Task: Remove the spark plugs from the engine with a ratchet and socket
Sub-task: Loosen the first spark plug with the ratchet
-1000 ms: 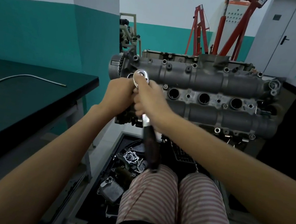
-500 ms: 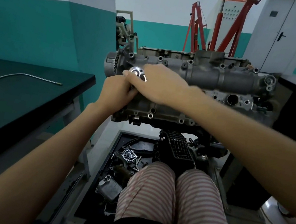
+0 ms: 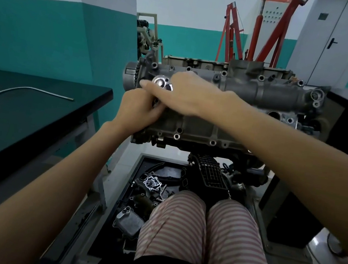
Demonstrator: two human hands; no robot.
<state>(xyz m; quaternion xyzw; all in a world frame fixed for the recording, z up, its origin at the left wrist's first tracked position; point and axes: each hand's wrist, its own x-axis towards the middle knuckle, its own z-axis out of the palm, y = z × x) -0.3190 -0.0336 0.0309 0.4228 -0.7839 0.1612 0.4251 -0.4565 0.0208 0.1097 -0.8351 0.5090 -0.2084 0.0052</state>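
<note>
The grey engine (image 3: 243, 90) stands in front of me with its valve cover facing me. The ratchet's shiny round head (image 3: 161, 82) shows at the engine's left end. My right hand (image 3: 192, 96) lies over the ratchet handle and hides it, with the index finger stretched out past the head. Just below the head, my left hand (image 3: 137, 112) curls round the socket shaft, which is hidden in its fingers. One open spark plug well (image 3: 275, 114) shows near the right end; my right forearm covers the others.
A black workbench (image 3: 34, 114) with a thin metal rod (image 3: 22, 90) stands to my left. Below the engine, a dark tray (image 3: 129, 193) on the floor holds several loose engine parts, next to my striped knees. A red hoist (image 3: 264, 32) stands behind.
The ratchet handle has swung from pointing toward me round to the right along the engine. My right hand went with it and now covers it. My left hand stayed under the head.
</note>
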